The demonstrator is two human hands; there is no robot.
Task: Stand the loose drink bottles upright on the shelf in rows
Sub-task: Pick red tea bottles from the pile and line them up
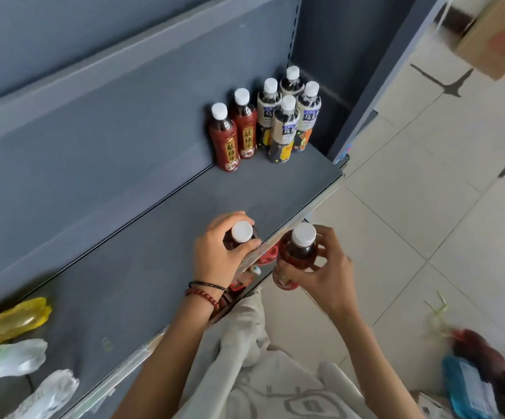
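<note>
Bright, even daylight washes the pale tiled floor (411, 207) at right; the dark grey metal shelf (154, 252) at left reads duller. The two held white-capped red plastic drink bottles (241, 232) (298, 252) are sharp, but wide-angle distortion bends the edges, and the brown cardboard box (493, 37) far right is blurred.

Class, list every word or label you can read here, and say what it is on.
"酸梅汤", seemingly: gold strips on the two standing red bottles.
"乌", next character unclear: white-labelled bottles.
Unreadable: left-hand bottle, right-hand bottle, shelf-edge strip.
</note>
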